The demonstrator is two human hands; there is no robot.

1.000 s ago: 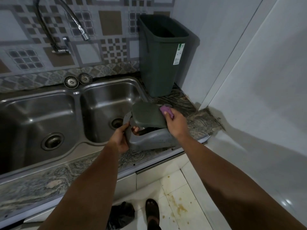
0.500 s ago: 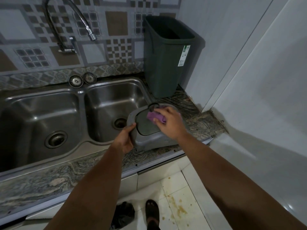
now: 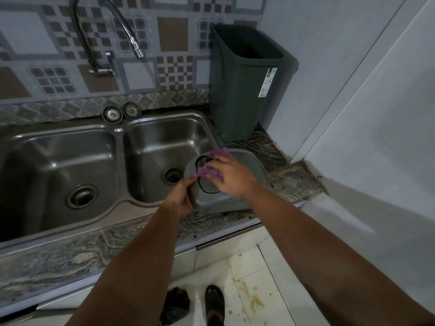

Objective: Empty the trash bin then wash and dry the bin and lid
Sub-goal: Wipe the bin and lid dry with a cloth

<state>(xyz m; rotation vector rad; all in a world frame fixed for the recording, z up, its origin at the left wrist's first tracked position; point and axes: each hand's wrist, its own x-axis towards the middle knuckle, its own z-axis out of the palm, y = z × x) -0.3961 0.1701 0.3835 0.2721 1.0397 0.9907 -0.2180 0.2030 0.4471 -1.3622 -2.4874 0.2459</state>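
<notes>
The dark green bin [image 3: 242, 90] stands upright and open on the counter in the corner, right of the sink. Its grey lid [image 3: 249, 170] lies at the right rim of the right basin, partly on the counter. My left hand [image 3: 181, 196] grips the lid's near left edge. My right hand [image 3: 228, 175] presses a purple cloth [image 3: 207, 171] onto the lid's top, over its dark flap [image 3: 208, 187].
A double steel sink [image 3: 117, 130] fills the left, with a curved tap [image 3: 106, 31] on the tiled wall and two strainers [image 3: 121, 112] behind the basins. White walls close in on the right. Below are a tiled floor, my sandalled foot [image 3: 214, 304] and a black bag [image 3: 175, 304].
The lid's flap stood raised a second ago and is now down. My right hand has slid the purple cloth from the right side leftward across the lid's top. My left hand kept its hold.
</notes>
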